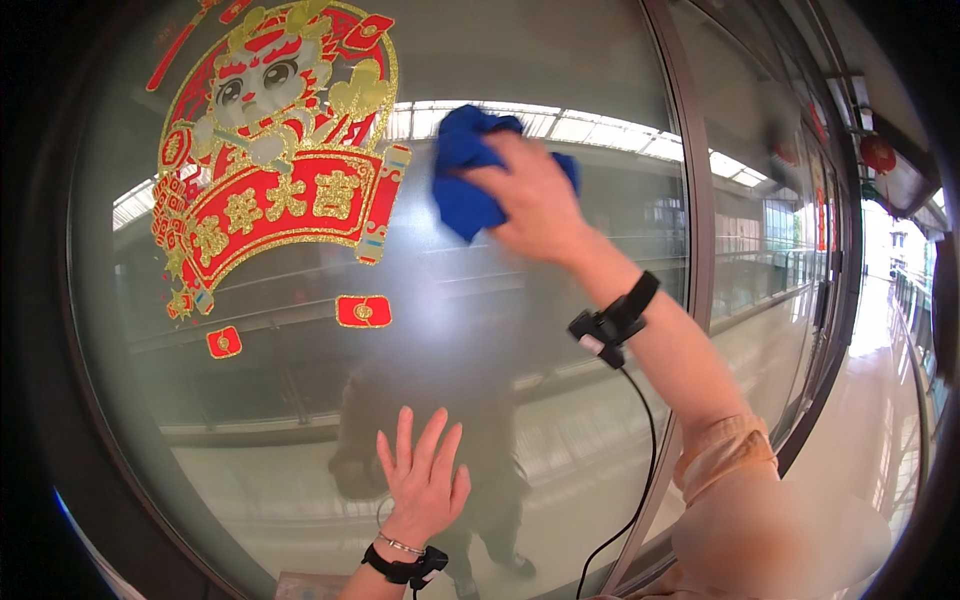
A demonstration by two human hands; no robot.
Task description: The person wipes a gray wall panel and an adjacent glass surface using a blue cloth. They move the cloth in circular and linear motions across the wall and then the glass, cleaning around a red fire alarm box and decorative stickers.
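A bunched blue cloth [469, 176] is pressed to a large glass pane [300, 390] by my right hand [532, 195], high and right of the middle. My fingers spread over the cloth and hide part of it. Lower down, my left hand [424, 480] holds nothing; its fingers are apart, in front of the glass. Whether its palm touches the pane I cannot tell. Left of the cloth, a red and gold festive sticker [277, 202] with a cartoon figure is on the glass and bears writing. Two small red stickers, one being the right-hand envelope sticker [364, 311], are beneath it.
A metal frame post [694, 225] bounds the pane on the right. Past it are more glass panels and a bright corridor [870, 405] with a railing. A red lantern [877, 154] hangs there. A black cable [649, 450] trails from my right wrist's strap device [615, 319].
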